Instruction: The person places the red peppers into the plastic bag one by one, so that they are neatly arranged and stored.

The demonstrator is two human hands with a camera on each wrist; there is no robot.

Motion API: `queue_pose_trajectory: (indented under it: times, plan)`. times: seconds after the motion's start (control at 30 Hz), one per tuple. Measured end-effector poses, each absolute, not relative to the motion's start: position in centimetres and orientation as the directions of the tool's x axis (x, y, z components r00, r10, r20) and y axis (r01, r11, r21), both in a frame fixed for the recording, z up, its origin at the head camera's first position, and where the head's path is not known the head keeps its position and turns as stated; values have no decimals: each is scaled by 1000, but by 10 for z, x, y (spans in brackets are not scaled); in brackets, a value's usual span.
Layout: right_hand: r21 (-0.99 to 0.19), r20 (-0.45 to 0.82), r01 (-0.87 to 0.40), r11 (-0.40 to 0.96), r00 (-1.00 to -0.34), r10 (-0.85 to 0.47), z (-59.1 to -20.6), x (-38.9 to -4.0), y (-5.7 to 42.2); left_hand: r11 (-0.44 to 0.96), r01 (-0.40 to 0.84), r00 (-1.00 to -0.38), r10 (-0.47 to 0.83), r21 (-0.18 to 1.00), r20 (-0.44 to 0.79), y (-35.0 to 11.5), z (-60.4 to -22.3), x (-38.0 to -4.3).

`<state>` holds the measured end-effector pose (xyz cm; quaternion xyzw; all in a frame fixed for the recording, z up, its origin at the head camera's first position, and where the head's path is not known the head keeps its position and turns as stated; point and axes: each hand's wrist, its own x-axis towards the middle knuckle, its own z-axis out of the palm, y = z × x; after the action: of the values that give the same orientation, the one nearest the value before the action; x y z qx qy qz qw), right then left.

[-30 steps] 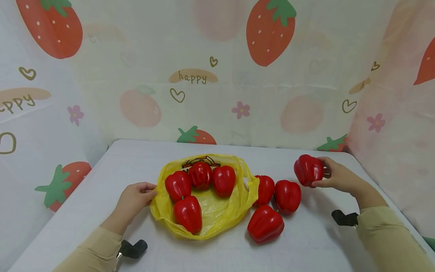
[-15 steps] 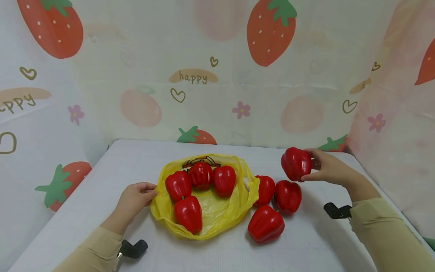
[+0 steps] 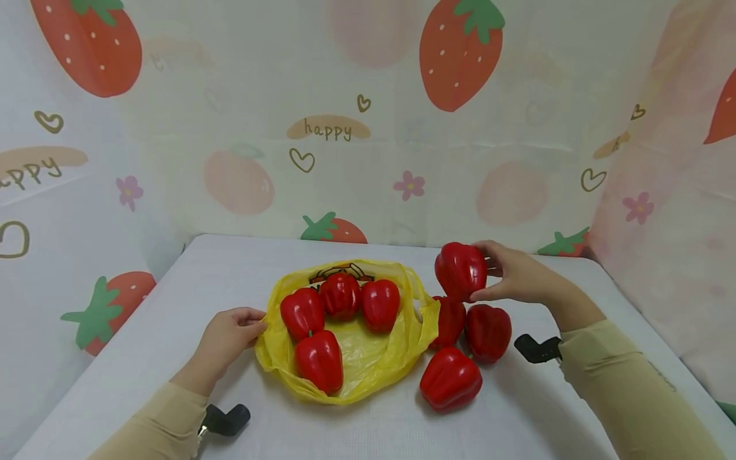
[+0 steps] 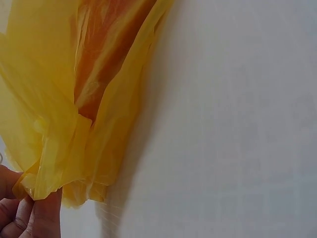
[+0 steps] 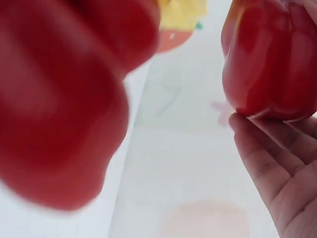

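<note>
The right hand (image 3: 513,271) has travelled leftward over the last second, carrying a glossy red, lobed bell pepper (image 3: 459,271) from the right of the loose peppers to just above the rearmost of them. Its grip is closed round the pepper from the right side, fingers behind and thumb underneath. That brings the pepper near the right edge of the crumpled yellow thin-plastic bag (image 3: 370,364), though it remains outside the mouth. The left hand (image 3: 227,340) has not shifted: its grip pinches the bag's left rim between thumb and fingers, and the mouth stands wide.

Four red peppers (image 3: 380,305) lie inside the bag; three loose red peppers (image 3: 451,379) sit on the white-covered desk (image 3: 391,431) beside its right edge, so the work looks a little past halfway.

The bag's right handle covers part of the rearmost loose pepper, and whether the carried one touches it I cannot tell. In the left wrist view, the orange-red patch behind the film is probably a pepper, but the plastic blurs it. The right wrist view crops the carried pepper and smears another in the foreground.
</note>
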<state>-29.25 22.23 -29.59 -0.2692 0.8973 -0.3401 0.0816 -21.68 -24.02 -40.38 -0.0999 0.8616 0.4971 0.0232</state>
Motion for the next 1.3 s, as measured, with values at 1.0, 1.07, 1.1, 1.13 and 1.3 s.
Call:
queue_pose_trajectory:
  times: [1.0, 1.07, 1.1, 1.13, 1.3]
  plan:
    - [-620, -119, -458, 637, -747, -654, -292, -273, 101, 492, -193, -980, -147, 849, -137, -242, -405, -217]
    - [-609, -139, -458, 648, -743, -655, -293, -271, 96, 492, -195, -979, -148, 848, -139, -242, -405, -217]
    - [-604, -147, -458, 653, -741, -655, -294, -270, 93, 492, -197, -979, -150, 848, -141, -242, -405, -218]
    - [-598, -154, -460, 656, -737, -658, -295, -268, 91, 494, -199, -978, -151, 846, -142, -242, -405, -218]
    - [-576, -175, -481, 661, -717, -674, -299, -264, 83, 499, -197, -979, -148, 844, -141, -242, -405, -217]
